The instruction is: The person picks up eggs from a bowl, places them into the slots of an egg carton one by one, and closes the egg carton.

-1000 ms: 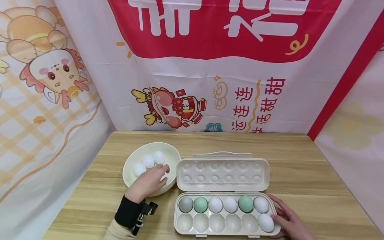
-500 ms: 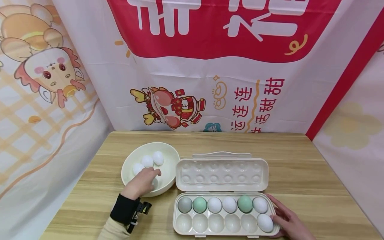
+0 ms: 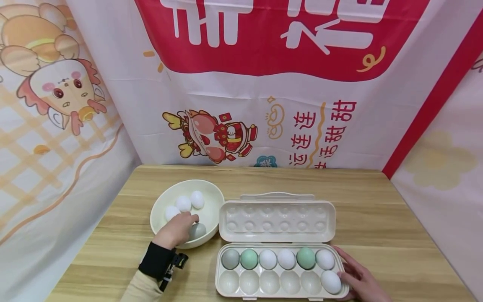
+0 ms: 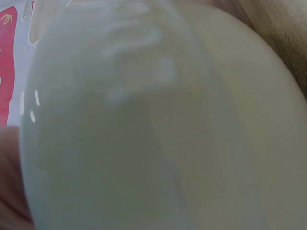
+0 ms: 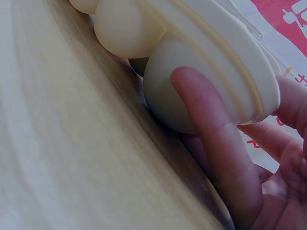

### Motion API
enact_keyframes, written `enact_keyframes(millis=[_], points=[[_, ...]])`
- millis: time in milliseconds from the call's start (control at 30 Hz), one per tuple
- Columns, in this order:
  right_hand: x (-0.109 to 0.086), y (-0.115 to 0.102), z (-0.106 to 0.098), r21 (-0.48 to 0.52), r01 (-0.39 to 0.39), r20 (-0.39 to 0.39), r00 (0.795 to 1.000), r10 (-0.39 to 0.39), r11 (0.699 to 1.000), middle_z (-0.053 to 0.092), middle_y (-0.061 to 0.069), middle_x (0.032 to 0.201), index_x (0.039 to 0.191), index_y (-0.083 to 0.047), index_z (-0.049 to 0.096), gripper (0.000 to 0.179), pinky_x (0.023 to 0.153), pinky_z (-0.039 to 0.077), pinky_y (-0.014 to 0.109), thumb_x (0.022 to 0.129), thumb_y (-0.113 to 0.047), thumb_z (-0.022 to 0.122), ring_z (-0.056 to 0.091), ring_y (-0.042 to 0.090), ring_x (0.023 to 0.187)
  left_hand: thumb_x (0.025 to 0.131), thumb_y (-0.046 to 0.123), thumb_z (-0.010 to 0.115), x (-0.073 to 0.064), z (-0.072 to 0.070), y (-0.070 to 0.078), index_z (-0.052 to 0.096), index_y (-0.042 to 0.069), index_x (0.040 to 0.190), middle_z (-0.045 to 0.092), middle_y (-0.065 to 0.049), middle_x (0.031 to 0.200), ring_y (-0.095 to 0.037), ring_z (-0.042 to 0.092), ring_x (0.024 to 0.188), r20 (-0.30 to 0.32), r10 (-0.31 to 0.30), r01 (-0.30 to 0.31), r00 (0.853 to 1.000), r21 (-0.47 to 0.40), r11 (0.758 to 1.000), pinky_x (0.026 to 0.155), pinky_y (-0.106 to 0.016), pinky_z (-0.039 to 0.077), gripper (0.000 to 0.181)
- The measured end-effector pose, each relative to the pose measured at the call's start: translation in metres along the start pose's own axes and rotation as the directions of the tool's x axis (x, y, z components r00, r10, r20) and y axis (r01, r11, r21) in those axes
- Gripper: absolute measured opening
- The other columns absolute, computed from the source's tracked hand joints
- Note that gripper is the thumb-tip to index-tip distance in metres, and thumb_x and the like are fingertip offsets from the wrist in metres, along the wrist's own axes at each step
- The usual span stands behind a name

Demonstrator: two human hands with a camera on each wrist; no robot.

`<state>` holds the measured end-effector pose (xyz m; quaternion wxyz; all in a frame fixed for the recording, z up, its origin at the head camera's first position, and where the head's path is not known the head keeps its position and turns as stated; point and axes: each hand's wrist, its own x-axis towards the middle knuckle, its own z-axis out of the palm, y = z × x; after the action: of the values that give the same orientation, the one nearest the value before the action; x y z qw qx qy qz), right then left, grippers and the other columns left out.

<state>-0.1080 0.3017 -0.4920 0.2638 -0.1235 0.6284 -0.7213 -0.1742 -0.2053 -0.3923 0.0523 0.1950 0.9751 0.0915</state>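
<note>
Showing more now, a grey egg [image 3: 197, 231] sits in the bowl [image 3: 212, 209], unboxed, by the curled left hand [image 3: 177, 229], grip unclear; the right hand [image 3: 360, 278] clasps the egg carton [image 3: 269, 282].

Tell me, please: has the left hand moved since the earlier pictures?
Yes; the left hand has moved slightly left in the head view, judged against the bowl.

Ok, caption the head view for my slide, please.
Left hand at a grey egg in the bowl, right hand holding an open egg carton, just over half full.
</note>
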Motion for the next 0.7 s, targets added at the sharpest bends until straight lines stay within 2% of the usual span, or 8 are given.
enact_keyframes(millis=[200,400,500,633,700], points=[[0.001,-0.002,0.000,0.023,-0.029,0.012,1.000,0.028,0.999,0.050,0.013,0.127,0.135,-0.057,0.043,0.062,0.073,0.051,0.055,0.100,-0.006,0.045,0.061,0.035,0.100,0.069,-0.017,0.064,0.003,-0.004,0.004,0.067,0.002,0.108,0.062,-0.012,0.088,-0.029,0.058,0.082,0.060,0.059,-0.057,0.996,-0.040,0.998,0.077,-0.043,0.048,0.043],[-0.001,0.003,0.006,0.011,-0.058,-0.007,0.998,0.058,0.998,0.050,0.017,0.128,0.139,-0.055,0.039,0.063,0.074,0.051,0.054,0.100,-0.006,0.046,0.062,0.031,0.101,0.071,-0.018,0.063,-0.008,0.002,0.000,0.066,0.002,0.107,0.066,-0.012,0.094,-0.030,0.061,0.084,0.088,0.097,-0.091,0.991,-0.074,0.993,0.078,-0.044,0.048,0.041],[0.001,0.004,0.009,-0.024,-0.015,-0.035,0.999,0.014,1.000,0.050,0.018,0.130,0.149,-0.043,0.031,0.064,0.073,0.052,0.054,0.100,-0.005,0.046,0.062,0.028,0.101,0.068,-0.017,0.064,-0.007,-0.002,-0.003,0.066,0.002,0.105,0.066,-0.012,0.092,-0.029,0.061,0.082,0.080,0.117,-0.113,0.990,-0.053,0.992,0.076,-0.042,0.049,0.042],[0.003,0.003,0.011,-0.034,0.070,-0.066,0.995,-0.073,0.997,0.057,0.003,0.125,0.154,-0.025,0.022,0.065,0.069,0.052,0.054,0.099,-0.001,0.045,0.063,0.026,0.098,0.066,-0.012,0.069,0.002,-0.013,-0.005,0.066,0.002,0.106,0.064,-0.011,0.091,-0.028,0.060,0.083,0.052,0.142,-0.141,0.988,-0.021,0.990,0.077,-0.040,0.048,0.043],[0.003,0.002,0.011,-0.024,0.077,-0.083,0.993,-0.079,0.997,0.059,-0.003,0.120,0.155,-0.021,0.021,0.065,0.068,0.052,0.055,0.099,0.001,0.046,0.064,0.027,0.096,0.066,-0.010,0.071,0.005,-0.019,-0.003,0.066,0.003,0.108,0.062,-0.011,0.092,-0.027,0.058,0.084,0.047,0.136,-0.135,0.990,-0.030,0.990,0.077,-0.039,0.048,0.044]])
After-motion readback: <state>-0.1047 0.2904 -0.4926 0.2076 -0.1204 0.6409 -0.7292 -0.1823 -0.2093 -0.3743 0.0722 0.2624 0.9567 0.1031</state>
